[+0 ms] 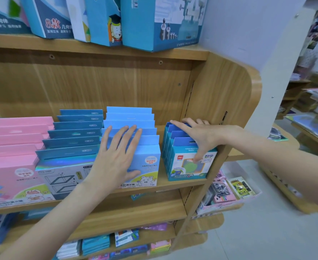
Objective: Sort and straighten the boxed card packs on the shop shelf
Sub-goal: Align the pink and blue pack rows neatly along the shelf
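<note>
- The left hand [117,158] lies flat on the light blue packs [133,147], fingers spread.
- Left of those fingers stand dark blue packs [72,139], then pink packs [13,143].
- The right hand [197,136] grips the small blue boxes [184,166]: fingers over the top, thumb on the front.
- The wooden shelf [182,182] side wall [220,94] is just past those fingers.

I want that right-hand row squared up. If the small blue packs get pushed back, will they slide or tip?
Likely slide: the small blue packs stand upright on smooth shelf board. Probably light, stiff cardboard. The row is short, so the right hand gripping them helps prevent toppling.
</note>
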`<move>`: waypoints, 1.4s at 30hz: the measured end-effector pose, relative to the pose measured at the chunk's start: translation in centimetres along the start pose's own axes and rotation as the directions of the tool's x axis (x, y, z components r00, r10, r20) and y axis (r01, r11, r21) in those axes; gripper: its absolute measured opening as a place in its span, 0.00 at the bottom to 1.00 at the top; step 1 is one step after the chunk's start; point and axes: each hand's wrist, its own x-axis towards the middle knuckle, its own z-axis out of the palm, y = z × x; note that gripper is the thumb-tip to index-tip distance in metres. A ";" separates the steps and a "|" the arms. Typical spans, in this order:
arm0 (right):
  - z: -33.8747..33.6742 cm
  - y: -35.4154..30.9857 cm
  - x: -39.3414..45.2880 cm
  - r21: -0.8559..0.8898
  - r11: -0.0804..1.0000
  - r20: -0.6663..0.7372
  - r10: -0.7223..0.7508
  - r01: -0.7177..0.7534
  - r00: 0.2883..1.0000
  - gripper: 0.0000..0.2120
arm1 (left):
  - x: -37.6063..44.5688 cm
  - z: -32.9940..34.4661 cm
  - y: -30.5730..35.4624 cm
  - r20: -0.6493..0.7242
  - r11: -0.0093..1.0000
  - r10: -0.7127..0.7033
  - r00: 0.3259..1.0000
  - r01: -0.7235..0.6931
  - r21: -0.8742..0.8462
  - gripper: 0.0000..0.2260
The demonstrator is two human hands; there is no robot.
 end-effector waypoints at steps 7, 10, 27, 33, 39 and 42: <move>-0.2 -1.9 0.9 -0.007 0.996 -0.036 -0.089 0.088 0.995 0.62 | -0.1 0.1 0.0 -0.020 1.000 -0.010 1.000 0.010 0.001 0.50; -0.3 -3.0 1.4 -0.014 0.995 -0.035 -0.095 0.094 0.995 0.63 | -0.1 0.2 -0.1 -0.029 1.000 -0.022 0.999 0.022 -0.005 0.50; 6.3 -3.1 -1.0 0.932 0.238 -0.355 0.464 0.272 0.812 0.27 | -2.7 3.0 2.9 -0.218 1.000 -0.005 0.976 -0.001 -0.026 0.37; 6.7 -3.4 -0.7 0.894 0.308 -0.440 0.470 0.325 0.766 0.28 | -2.5 3.5 3.1 -0.243 0.999 -0.027 0.970 0.030 0.010 0.40; 6.8 -2.4 -1.3 0.892 0.324 -0.430 0.395 0.314 0.812 0.26 | -2.7 3.6 3.4 -0.260 0.999 -0.034 0.965 0.039 0.014 0.40; 6.7 -2.2 -1.3 0.903 0.323 -0.398 0.387 0.282 0.832 0.22 | -2.6 3.5 3.4 -0.269 0.999 -0.028 0.963 0.032 0.012 0.41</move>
